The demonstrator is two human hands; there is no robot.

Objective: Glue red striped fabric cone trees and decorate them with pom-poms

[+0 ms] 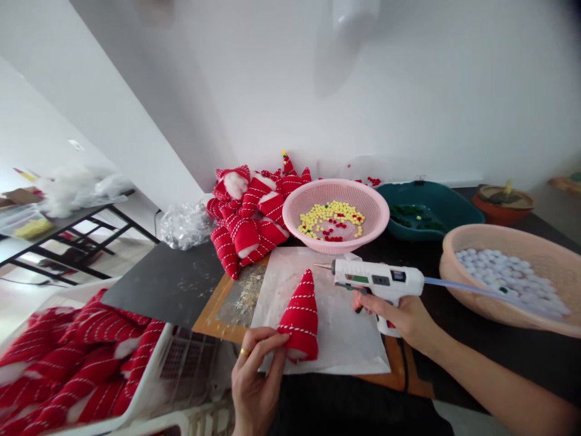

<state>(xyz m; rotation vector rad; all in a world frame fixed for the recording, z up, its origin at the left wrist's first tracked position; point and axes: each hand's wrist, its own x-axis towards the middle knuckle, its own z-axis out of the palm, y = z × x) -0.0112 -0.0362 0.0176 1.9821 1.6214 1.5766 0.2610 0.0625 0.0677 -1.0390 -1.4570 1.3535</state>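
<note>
A red stuffed cone with white dashed stripes [301, 318] lies on a white sheet [349, 345], its tip pointing away from me. My left hand [261, 369], with a gold ring, pinches the cone's lower left edge between thumb and fingers. My right hand [408, 321] is wrapped round the handle of a white glue gun [379, 277]. The gun's nozzle points left, just beyond and to the right of the cone's tip, apart from it. A pale glue stick [463, 287] runs out of the gun's back to the right.
Behind the sheet stand a pink basket [336, 246] of yellow and red pompoms and a teal basin [458, 212]. A peach bowl [512, 242] of white pompoms is at right. More red cones [242, 233] are piled back left; others fill a white crate [149, 378] at lower left.
</note>
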